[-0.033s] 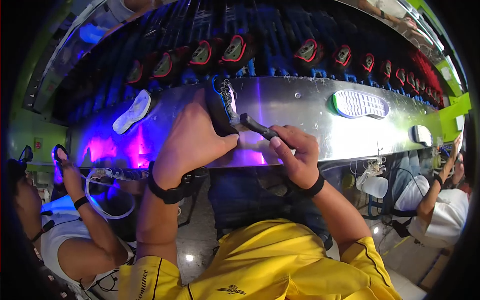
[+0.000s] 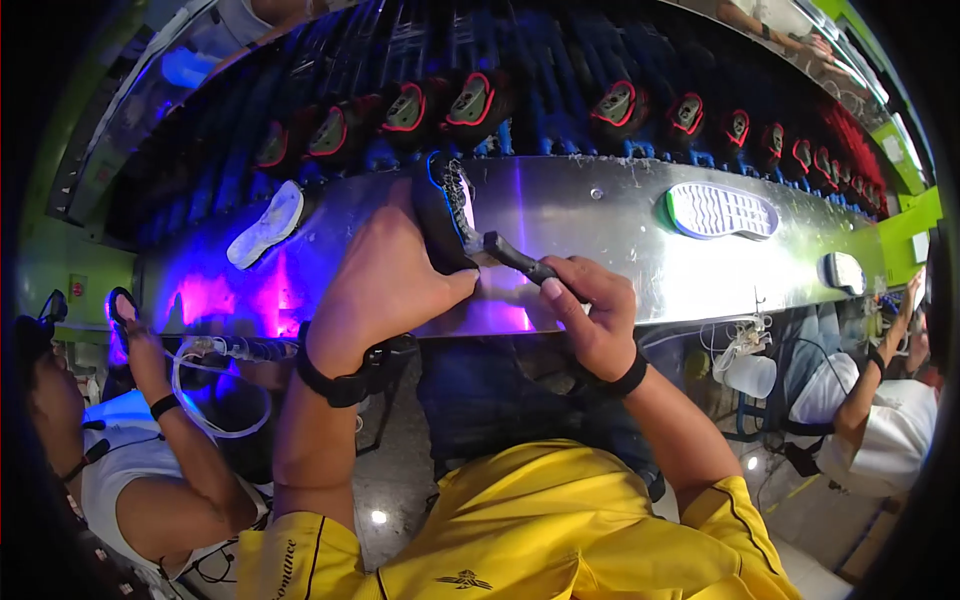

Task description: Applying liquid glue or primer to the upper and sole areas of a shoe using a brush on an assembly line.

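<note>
My left hand [image 2: 385,285] is closed around a dark shoe upper [image 2: 437,215] with a blue edge line. Its pale underside is turned to the right, ringed by a rough, stringy border. In my right hand [image 2: 597,305], a black-handled brush [image 2: 517,258] is pinched between thumb and fingers. The brush's head meets the near end of the underside, close to my left thumb. Most of the shoe's far side is hidden behind my left hand. On the metal table [image 2: 570,235], a white shoe sole [image 2: 267,225] lies to the left of the shoe.
A white sole with a green end [image 2: 720,210] lies on the right, and a smaller sole [image 2: 845,271] beyond it. Behind the table, dark shoes with red collars [image 2: 470,100] stand in a row on a rack. Co-workers [image 2: 165,470] sit on both sides; the left one holds a shoe.
</note>
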The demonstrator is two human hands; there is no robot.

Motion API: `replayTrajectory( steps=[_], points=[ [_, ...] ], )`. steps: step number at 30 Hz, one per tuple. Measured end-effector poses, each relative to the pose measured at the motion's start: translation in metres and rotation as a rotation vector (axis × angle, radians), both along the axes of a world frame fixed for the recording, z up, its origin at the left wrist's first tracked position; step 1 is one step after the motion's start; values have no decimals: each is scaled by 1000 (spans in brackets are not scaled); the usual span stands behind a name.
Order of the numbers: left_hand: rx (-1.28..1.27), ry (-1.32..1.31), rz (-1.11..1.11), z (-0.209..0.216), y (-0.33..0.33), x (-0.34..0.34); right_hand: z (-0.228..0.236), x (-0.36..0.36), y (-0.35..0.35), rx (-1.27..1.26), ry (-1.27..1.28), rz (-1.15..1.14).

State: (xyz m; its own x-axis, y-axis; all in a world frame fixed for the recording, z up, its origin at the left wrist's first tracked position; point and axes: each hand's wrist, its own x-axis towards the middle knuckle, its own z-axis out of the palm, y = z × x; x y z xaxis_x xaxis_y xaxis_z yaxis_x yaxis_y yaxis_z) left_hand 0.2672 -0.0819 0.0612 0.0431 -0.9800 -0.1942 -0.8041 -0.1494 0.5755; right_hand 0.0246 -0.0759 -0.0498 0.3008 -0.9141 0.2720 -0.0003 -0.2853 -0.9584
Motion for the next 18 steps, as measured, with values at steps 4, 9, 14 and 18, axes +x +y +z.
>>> replayTrajectory(
  steps=[4,9,14,18],
  points=[
    [-14,-63,-5,-9,-1,10,-9,4,13,-39,58,-95],
    [-57,79,26,-27,10,35,-17,4,27,101,169,-124],
    [-131,445,126,-71,24,59,3,-7,34,259,155,-127],
    [-15,876,189,-58,50,30,33,-15,28,259,144,-116]
  ],
)
